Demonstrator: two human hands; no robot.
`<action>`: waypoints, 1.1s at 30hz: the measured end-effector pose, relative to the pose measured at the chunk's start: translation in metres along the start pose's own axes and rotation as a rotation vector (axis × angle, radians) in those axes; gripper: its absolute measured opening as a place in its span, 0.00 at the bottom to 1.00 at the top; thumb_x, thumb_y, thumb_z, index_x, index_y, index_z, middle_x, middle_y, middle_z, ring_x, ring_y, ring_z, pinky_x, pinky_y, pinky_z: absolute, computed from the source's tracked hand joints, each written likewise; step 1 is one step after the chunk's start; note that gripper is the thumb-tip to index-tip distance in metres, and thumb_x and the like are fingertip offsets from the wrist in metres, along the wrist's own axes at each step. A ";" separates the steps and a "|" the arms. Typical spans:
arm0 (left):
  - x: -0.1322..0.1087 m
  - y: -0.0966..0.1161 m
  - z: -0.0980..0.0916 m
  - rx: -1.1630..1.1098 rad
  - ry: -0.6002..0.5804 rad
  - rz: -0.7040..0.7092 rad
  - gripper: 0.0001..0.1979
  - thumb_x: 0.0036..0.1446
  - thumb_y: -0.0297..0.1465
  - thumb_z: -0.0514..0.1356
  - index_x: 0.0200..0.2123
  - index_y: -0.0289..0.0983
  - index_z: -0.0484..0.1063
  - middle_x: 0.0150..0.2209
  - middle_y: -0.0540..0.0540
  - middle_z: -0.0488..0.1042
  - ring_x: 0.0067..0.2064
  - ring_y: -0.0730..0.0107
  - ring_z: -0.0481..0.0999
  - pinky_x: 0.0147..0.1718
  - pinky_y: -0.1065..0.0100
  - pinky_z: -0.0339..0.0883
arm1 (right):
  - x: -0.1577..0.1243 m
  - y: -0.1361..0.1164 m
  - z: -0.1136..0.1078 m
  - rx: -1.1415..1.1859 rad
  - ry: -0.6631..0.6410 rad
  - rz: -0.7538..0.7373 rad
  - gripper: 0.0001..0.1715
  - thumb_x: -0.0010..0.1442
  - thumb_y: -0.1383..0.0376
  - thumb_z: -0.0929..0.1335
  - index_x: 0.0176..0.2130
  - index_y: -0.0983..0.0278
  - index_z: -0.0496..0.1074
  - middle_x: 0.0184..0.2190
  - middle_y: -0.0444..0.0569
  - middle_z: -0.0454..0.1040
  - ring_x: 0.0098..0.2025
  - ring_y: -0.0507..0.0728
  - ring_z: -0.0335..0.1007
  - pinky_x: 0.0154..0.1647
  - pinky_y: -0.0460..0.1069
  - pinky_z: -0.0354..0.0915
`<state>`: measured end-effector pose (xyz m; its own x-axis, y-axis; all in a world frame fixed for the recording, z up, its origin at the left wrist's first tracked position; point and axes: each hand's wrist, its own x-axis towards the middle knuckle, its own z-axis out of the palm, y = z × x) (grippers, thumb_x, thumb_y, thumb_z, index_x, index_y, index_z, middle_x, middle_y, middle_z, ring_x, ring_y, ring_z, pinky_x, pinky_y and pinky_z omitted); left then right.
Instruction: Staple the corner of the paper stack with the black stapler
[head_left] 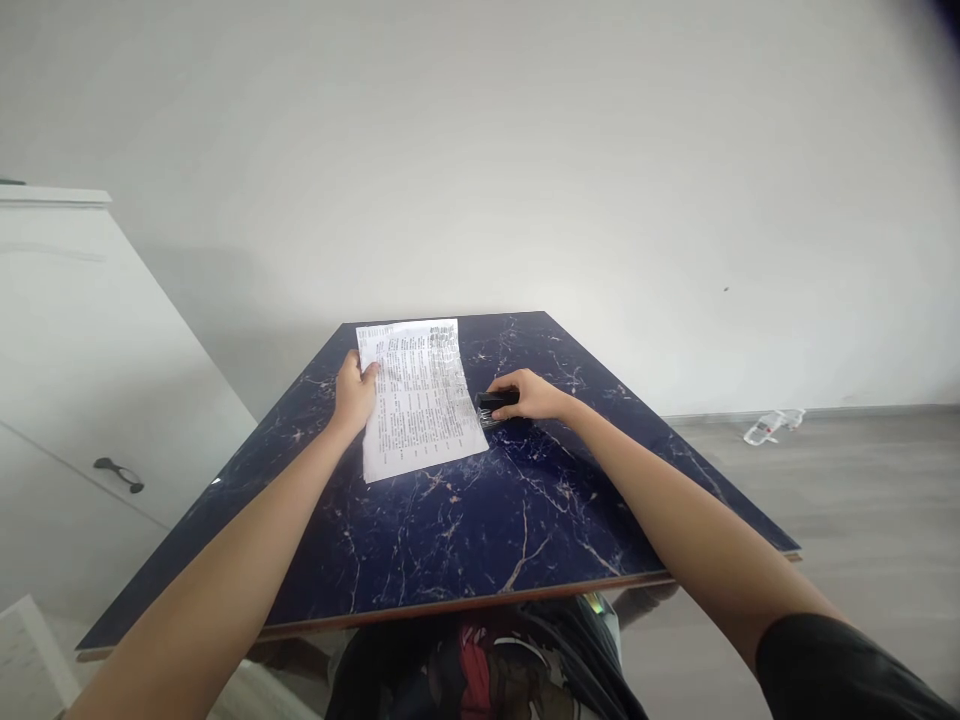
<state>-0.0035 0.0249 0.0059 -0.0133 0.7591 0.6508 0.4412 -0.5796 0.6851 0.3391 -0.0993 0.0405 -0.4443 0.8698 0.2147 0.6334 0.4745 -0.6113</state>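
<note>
Printed white paper [420,405] is held over the blue marbled table [480,540], its left edge pinched by my left hand [355,393] with the thumb on top. It looks slightly curved along its right side. My right hand [529,394] is closed around a small black object [498,399], which looks like a stapler, just beside the paper's right edge. Whether the black object touches the paper is hard to tell.
A white cabinet [97,330] with a dark handle [118,474] stands at the left. Behind the table is a pale wall [525,160]. A white and clear plastic item [766,428] lies on the floor [870,500] at the right.
</note>
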 end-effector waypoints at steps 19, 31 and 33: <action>-0.003 0.009 0.005 -0.006 -0.026 -0.056 0.07 0.63 0.30 0.58 0.44 0.39 0.70 0.46 0.39 0.80 0.47 0.52 0.81 0.48 0.54 0.72 | 0.016 -0.035 0.047 -0.392 0.199 0.085 0.28 0.75 0.54 0.55 0.31 0.61 0.70 0.31 0.50 0.73 0.34 0.58 0.68 0.35 0.49 0.57; -0.004 0.011 0.006 0.012 -0.027 -0.052 0.09 0.63 0.31 0.57 0.46 0.38 0.70 0.45 0.40 0.80 0.45 0.54 0.81 0.46 0.56 0.73 | 0.014 -0.046 0.062 -0.766 0.082 0.021 0.28 0.76 0.58 0.51 0.54 0.62 0.73 0.51 0.54 0.77 0.49 0.63 0.70 0.46 0.55 0.61; -0.005 0.012 0.007 0.013 -0.031 -0.052 0.08 0.63 0.30 0.57 0.46 0.38 0.70 0.45 0.40 0.80 0.46 0.53 0.81 0.47 0.56 0.73 | 0.016 -0.048 0.069 -0.838 0.074 0.028 0.28 0.76 0.58 0.52 0.54 0.65 0.73 0.51 0.57 0.77 0.49 0.65 0.70 0.48 0.58 0.61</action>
<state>0.0082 0.0166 0.0082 -0.0087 0.7971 0.6038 0.4522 -0.5355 0.7133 0.2577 -0.1181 0.0204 -0.3970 0.8757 0.2747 0.9175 0.3706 0.1444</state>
